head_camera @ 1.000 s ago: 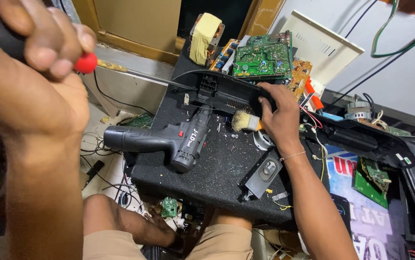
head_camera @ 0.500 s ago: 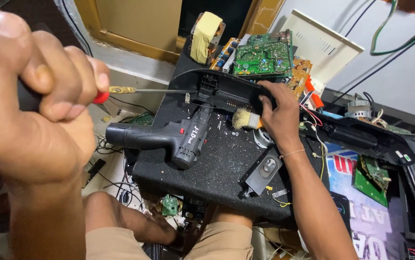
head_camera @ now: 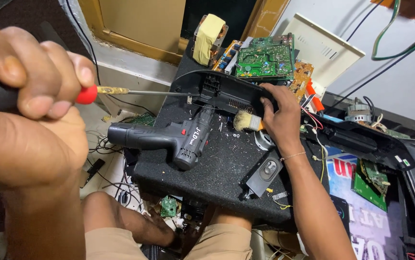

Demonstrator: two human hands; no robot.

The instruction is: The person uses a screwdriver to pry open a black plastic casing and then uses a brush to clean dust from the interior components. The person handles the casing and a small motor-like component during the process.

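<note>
My left hand [head_camera: 29, 115] fills the near left, gripping a screwdriver [head_camera: 135, 91] with a red-and-black handle; its long shaft reaches right to the left end of a curved black plastic panel [head_camera: 226, 94]. My right hand [head_camera: 279, 115] holds the panel's right end down on a black speckled box top [head_camera: 226, 168]. A small brush [head_camera: 246, 121] pokes out from under my right palm. A black cordless drill [head_camera: 169, 139] lies on the box just below the panel.
Green circuit boards [head_camera: 265, 60] and a yellow-taped transformer [head_camera: 210, 31] sit at the back. A small black speaker [head_camera: 264, 173] lies right of the drill. A black frame [head_camera: 361, 139], wires and more boards crowd the right. My knees are below.
My left hand and the screwdriver handle have dropped lower and closer to the camera, with the shaft now level. My right hand stays on the panel.
</note>
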